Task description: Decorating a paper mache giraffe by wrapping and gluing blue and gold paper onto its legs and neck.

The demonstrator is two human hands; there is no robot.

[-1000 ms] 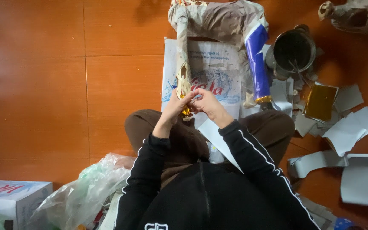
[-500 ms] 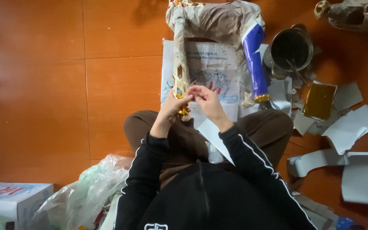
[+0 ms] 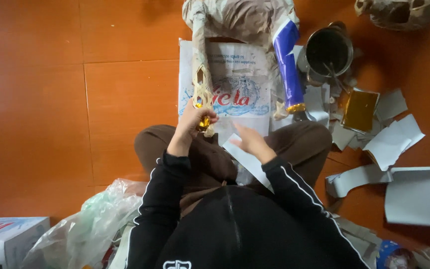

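Nearest to the camera I see my black sleeves with a white stripe, and below them my brown trousers, knees folded on the orange tiled floor (image 3: pixel 75 99).

1. Right hand (image 3: pixel 251 143): it hovers over my lap, palm down, fingers loosely spread and holding nothing. A white paper strip (image 3: pixel 247 160) lies across the trousers just beneath it; I cannot tell whether the fingertips touch it.

2. Left hand (image 3: pixel 193 119): fingers closed around the lower end of the paper-wrapped limb (image 3: pixel 201 84), right at its gold foil band (image 3: pixel 204 122). The grip sits at the tip, thumb side toward the band.

3. The limb belongs to a papier-mâché figure (image 3: pixel 245 17) lying at the top of the view, on a flattened printed cardboard sheet (image 3: pixel 235 74). A second limb, wrapped in blue foil (image 3: pixel 288 65) with its own gold cuff, lies to the right, well apart from both hands.

Handling judgement: the figure looks light and hollow, with a crust that is stiff but brittle; the paper surface is rough, so slip is unlikely. The foil will crease and tear under pinching. I would support the limb along its shaft, not at the thin end.

Farther off: a metal pot (image 3: pixel 328 50) and a gold foil sheet (image 3: pixel 359 109).
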